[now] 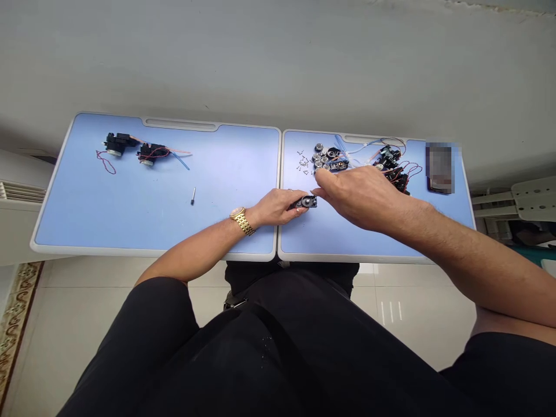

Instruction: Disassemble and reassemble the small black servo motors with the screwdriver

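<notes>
My left hand [278,207] grips a small black plastic part with a round metal piece [308,201] in it, just right of the seam between the two tabletops. Close above the part's right end is my right hand [358,194], its thumb and fingers pinched together. Whatever lies between those fingertips is too small to make out. Beyond the right hand sit several silver round parts [321,157] and a scatter of tiny screws [303,163]. Another black housing [340,165] lies beside them, partly hidden by my right hand.
Two black assemblies with red wires [118,143] [152,153] lie on the left tabletop [108,214], with a small screwdriver [193,196] nearer me. More wired black assemblies [388,156] lie behind my right forearm. A dark, blurred-out rectangular object [439,168] rests at the far right.
</notes>
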A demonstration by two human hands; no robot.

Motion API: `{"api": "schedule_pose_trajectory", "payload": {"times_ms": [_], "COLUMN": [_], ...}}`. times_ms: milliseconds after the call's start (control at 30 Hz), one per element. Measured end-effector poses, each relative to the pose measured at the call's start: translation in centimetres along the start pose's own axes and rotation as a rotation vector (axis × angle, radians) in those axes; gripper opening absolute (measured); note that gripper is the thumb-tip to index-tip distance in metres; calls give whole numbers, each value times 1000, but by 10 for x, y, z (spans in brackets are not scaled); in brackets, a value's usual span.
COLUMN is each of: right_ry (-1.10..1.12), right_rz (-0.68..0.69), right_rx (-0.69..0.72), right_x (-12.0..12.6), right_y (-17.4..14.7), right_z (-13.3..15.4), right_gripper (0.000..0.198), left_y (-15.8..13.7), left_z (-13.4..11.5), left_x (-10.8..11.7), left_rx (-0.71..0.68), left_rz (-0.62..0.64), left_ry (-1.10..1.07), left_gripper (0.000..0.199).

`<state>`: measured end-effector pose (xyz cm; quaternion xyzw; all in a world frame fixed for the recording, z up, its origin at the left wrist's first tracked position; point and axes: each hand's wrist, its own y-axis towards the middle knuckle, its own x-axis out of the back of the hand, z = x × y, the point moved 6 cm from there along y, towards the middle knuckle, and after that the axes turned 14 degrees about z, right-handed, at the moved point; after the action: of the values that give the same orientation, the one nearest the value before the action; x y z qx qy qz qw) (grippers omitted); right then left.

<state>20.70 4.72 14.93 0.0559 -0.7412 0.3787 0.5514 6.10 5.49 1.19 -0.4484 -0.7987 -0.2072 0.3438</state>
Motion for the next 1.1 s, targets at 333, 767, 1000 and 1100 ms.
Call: {"api": "schedule_pose_trajectory", "payload": {"times_ms": [333, 767, 1000, 1100], "right_ry": [-14, -56, 39, 31], "right_rz": [19, 41, -56, -35], "right_rx": [-33, -101, 59, 104], "right_x": [10, 6, 7, 2], "right_y": [0, 2, 0, 1], "right_z": [2, 6, 0, 0], "right_gripper": [25, 38, 29, 27], "left_y": [0, 1, 0, 0], "left_z": [0, 3, 1, 2], "left_x": [0, -3, 0, 0], "left_rx": [-3, 1, 7, 15], "left_rz": [-2, -17, 3, -4], "left_ry": [-2, 45, -16, 7], "left_gripper": [31, 37, 31, 33]}}
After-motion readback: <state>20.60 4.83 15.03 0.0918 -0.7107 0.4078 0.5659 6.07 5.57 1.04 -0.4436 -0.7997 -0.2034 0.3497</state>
